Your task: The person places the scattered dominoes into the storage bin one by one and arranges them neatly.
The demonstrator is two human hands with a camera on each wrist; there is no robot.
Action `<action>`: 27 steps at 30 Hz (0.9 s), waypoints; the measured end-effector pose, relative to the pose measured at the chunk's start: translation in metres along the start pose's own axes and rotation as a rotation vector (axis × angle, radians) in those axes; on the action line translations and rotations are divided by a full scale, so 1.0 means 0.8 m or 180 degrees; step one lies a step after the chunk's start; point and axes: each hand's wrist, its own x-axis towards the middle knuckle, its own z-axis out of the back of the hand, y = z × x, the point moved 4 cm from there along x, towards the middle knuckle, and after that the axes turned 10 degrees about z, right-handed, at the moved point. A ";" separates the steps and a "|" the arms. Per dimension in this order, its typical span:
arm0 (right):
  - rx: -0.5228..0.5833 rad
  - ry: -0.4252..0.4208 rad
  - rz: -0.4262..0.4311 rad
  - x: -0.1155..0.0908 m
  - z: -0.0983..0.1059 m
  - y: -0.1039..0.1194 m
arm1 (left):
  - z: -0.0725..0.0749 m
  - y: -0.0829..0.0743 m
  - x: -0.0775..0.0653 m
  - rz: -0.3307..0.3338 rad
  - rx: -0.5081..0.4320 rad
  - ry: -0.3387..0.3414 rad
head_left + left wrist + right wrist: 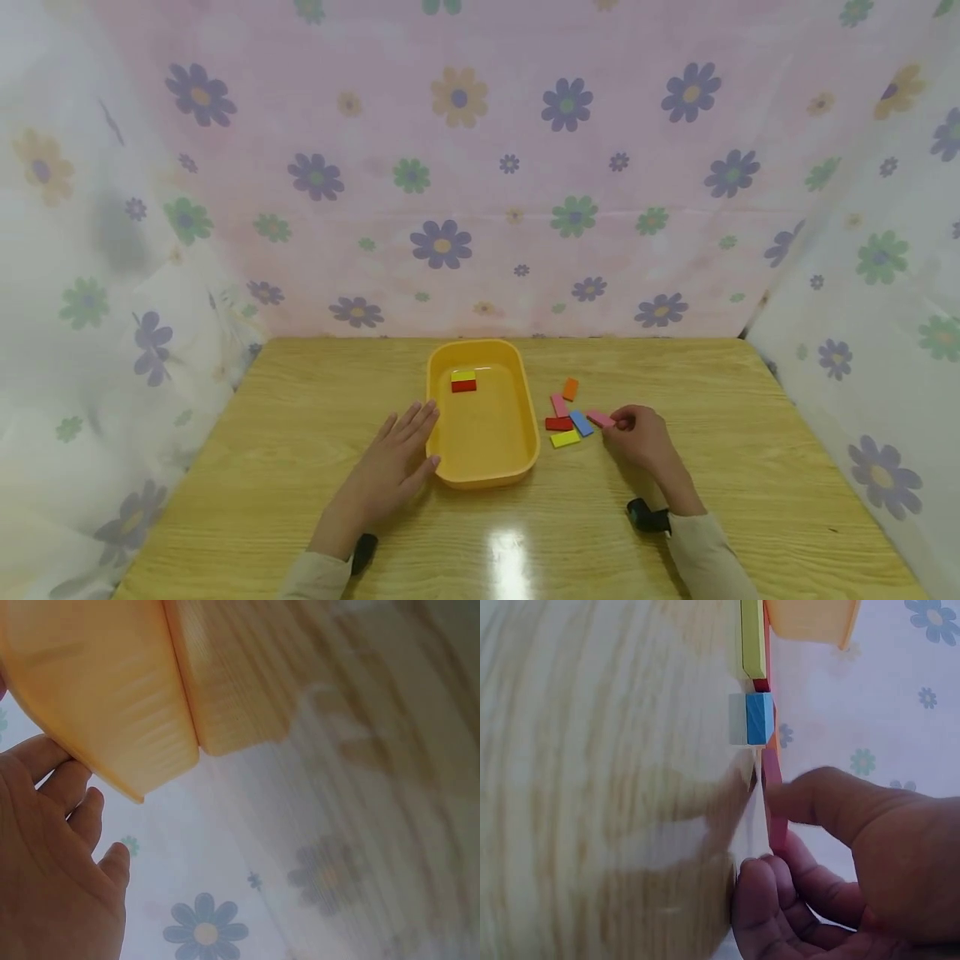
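A yellow plastic tub (487, 481) stands on the table, a yellow block (462, 377) and a red block (463, 387) side by side on its floor. My left hand (393, 467) rests against the tub's left rim, its fingers nearly straight; the left wrist view shows the fingertips (71, 776) at the rim. To the right of the tub, my right hand (641, 435) pinches a pink block (600, 418) between thumb and fingers. In the right wrist view this pink block (774, 802) is tilted, close over the table, near a blue block (759, 720).
Between tub and right hand lie flat blocks: orange (571, 389), a second pink one (559, 406), red (558, 424), blue (581, 423) and yellow (565, 438). Flower-printed cloth (510, 192) hangs behind the wooden table (300, 400) and along both sides.
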 end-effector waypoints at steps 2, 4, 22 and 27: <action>0.0004 -0.0026 -0.0019 -0.001 0.001 0.001 | 0.000 0.000 0.000 -0.0014 -0.0009 -0.0008; 0.0017 -0.0021 -0.0041 -0.003 0.002 0.002 | 0.000 0.000 0.000 -0.0016 -0.0014 0.0000; 0.1509 -0.0736 0.0552 -0.011 -0.018 0.046 | 0.000 0.000 0.002 -0.0054 -0.0058 -0.0039; 0.1748 -0.0786 0.0892 -0.019 -0.022 0.092 | 0.000 -0.001 0.001 -0.0036 -0.0092 -0.0018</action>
